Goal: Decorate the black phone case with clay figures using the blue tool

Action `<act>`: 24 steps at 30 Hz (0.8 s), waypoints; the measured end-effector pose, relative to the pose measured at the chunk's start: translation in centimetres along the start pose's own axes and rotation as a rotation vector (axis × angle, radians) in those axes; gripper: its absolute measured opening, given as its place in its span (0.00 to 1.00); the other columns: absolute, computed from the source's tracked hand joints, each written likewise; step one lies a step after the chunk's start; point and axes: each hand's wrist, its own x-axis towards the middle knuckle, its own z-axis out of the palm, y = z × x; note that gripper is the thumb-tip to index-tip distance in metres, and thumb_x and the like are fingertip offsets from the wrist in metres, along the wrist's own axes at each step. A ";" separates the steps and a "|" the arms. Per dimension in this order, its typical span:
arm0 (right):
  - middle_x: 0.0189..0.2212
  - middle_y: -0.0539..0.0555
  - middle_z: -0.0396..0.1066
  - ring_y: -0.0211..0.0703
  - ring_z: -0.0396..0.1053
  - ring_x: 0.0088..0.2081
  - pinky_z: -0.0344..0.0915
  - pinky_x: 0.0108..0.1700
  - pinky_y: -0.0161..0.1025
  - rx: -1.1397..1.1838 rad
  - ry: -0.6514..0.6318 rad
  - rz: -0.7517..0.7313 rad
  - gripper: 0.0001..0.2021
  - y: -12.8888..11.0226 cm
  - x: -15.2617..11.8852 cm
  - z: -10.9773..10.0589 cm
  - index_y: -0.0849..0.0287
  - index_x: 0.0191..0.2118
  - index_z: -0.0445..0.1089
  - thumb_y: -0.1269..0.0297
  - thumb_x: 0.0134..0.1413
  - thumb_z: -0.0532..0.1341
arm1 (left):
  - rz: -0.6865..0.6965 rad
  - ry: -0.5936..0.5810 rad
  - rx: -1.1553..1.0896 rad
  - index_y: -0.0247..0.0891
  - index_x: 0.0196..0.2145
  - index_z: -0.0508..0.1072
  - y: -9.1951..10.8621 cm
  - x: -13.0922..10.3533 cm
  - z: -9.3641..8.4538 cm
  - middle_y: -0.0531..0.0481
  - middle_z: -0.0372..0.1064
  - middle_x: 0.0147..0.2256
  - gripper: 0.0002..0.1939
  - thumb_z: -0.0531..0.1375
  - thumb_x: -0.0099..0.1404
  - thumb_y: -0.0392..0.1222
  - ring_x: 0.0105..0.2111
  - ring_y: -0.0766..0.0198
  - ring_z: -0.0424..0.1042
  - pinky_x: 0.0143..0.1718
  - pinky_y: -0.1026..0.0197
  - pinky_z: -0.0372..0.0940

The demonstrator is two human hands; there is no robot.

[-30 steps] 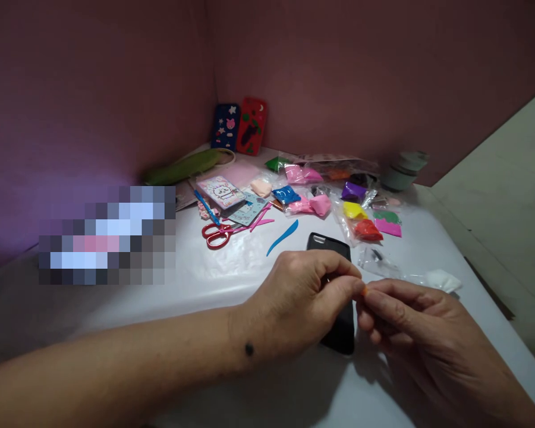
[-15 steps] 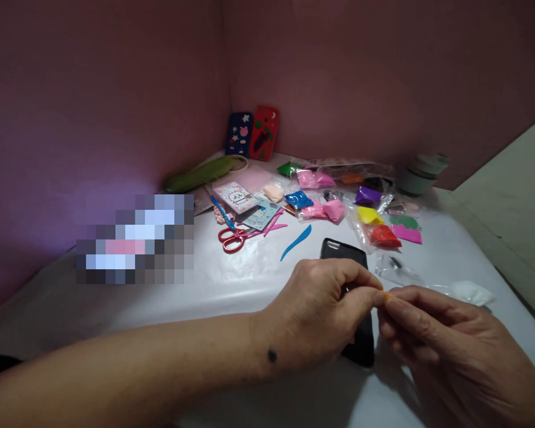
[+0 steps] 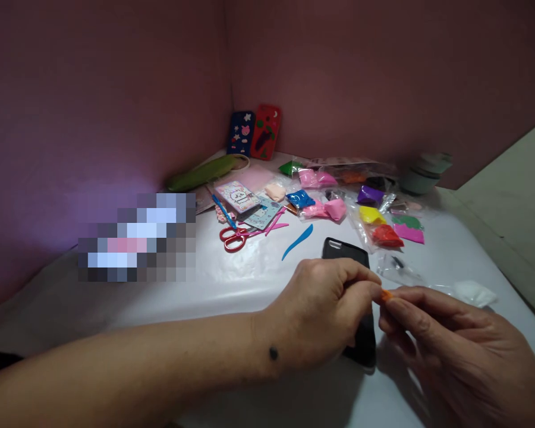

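Observation:
A small piece of orange clay [image 3: 386, 295] is pinched between the fingertips of both hands. My left hand [image 3: 323, 306] reaches in from the left, thumb and index finger closed at the clay's left end. From the right, my right hand [image 3: 459, 342] grips its other end between thumb and index finger. Under my left hand lies a black phone case [image 3: 364, 345], its middle hidden by that hand. A blue modelling tool [image 3: 298, 242] rests on the white table beyond my left hand.
Red-handled scissors [image 3: 234, 239], a blue pen [image 3: 224, 211] and cards lie further back. Several packets of coloured clay, among them a red packet [image 3: 387, 235] and a blue packet [image 3: 300, 199], spread across the back right. Two decorated cases, blue [image 3: 241, 134] and red [image 3: 266, 132], lean on the wall.
Slightly more of the orange clay shows between my fingertips, which have parted a little. The view has shifted very slightly; the things on the table stay put.

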 end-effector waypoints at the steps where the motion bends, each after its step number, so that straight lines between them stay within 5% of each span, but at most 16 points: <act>1: 0.26 0.53 0.73 0.41 0.67 0.26 0.64 0.25 0.35 -0.001 -0.025 0.026 0.10 -0.1 0.1 0.0 0.55 0.36 0.78 0.56 0.50 0.67 | -0.004 0.008 -0.010 0.36 0.36 0.74 0.0 0.0 -0.1 0.59 0.63 0.18 0.11 0.52 0.65 0.39 0.18 0.74 0.65 0.21 0.72 0.59; 13: 0.28 0.50 0.71 0.39 0.66 0.29 0.63 0.31 0.36 0.029 -0.111 0.022 0.08 0.0 0.2 -0.2 0.51 0.37 0.77 0.56 0.56 0.63 | -0.022 0.006 0.038 0.36 0.30 0.75 0.3 0.3 -0.1 0.56 0.69 0.22 0.09 0.56 0.62 0.40 0.18 0.74 0.65 0.20 0.72 0.59; 24: 0.28 0.51 0.72 0.39 0.66 0.28 0.63 0.29 0.36 0.056 -0.062 0.085 0.08 -0.4 -0.1 -0.1 0.53 0.36 0.77 0.56 0.54 0.65 | -0.109 -0.014 -0.071 0.37 0.29 0.70 0.2 0.4 -0.1 0.58 0.62 0.19 0.08 0.54 0.62 0.41 0.17 0.73 0.63 0.16 0.73 0.56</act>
